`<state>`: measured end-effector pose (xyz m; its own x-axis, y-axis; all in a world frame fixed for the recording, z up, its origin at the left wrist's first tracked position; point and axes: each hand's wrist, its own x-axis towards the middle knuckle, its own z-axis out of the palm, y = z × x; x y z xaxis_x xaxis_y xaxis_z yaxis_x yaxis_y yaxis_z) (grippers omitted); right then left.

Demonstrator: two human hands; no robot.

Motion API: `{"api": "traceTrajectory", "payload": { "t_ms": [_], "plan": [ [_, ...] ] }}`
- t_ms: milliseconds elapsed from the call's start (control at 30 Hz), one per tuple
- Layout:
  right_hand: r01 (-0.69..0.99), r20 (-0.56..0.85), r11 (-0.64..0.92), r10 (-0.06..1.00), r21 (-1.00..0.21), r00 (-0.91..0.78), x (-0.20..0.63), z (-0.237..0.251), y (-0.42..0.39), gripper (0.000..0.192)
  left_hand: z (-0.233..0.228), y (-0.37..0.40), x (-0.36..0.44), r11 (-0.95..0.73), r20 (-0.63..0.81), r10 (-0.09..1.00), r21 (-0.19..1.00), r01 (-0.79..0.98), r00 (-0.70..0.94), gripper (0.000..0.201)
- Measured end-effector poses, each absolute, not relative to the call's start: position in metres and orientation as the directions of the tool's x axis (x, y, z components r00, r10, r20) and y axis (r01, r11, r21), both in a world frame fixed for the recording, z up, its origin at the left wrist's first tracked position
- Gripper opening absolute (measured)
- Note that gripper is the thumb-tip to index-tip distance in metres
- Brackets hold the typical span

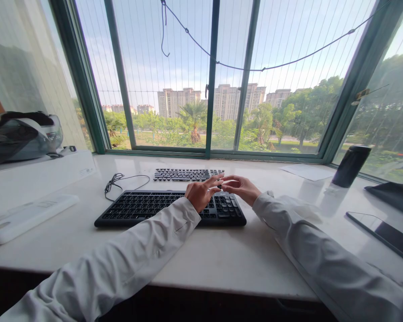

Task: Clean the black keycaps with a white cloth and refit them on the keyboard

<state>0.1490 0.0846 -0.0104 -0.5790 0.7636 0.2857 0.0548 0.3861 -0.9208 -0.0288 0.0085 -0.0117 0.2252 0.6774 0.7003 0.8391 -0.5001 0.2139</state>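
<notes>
A black keyboard (pixel 144 208) lies on the white sill desk (pixel 221 259) in front of me. My left hand (pixel 201 192) hovers over its right part, fingers stretched toward my right hand (pixel 242 188). The fingertips of both hands meet just above the keyboard's far right corner; something small and dark may be pinched between them, but I cannot make it out. A second, smaller black keyboard (pixel 187 174) lies farther back near the window. Both arms wear white sleeves.
A black cable (pixel 116 181) coils left of the far keyboard. A white flat device (pixel 27 217) and a white box (pixel 36 174) with a helmet (pixel 22 136) sit at left. A dark cylinder (pixel 351 166), paper (pixel 305 171) and a tablet (pixel 383 232) are at right.
</notes>
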Motion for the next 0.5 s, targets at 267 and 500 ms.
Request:
{"api": "traceTrajectory", "payload": {
  "t_ms": [267, 500],
  "plan": [
    [0.131, 0.258, 0.486, 0.651, -0.864, -0.714, 0.157, -0.008, 0.09, 0.047, -0.013, 0.011, -0.032, -0.382, 0.728, 0.676, 0.213, 0.899, 0.115, 0.028],
    [0.364, 0.256, 0.663, 0.647, -0.654, -0.718, 0.162, -0.013, 0.097, 0.04, -0.013, 0.013, -0.036, -0.53, 0.649, 0.655, 0.029, 0.848, 0.387, 0.022]
  ]
}}
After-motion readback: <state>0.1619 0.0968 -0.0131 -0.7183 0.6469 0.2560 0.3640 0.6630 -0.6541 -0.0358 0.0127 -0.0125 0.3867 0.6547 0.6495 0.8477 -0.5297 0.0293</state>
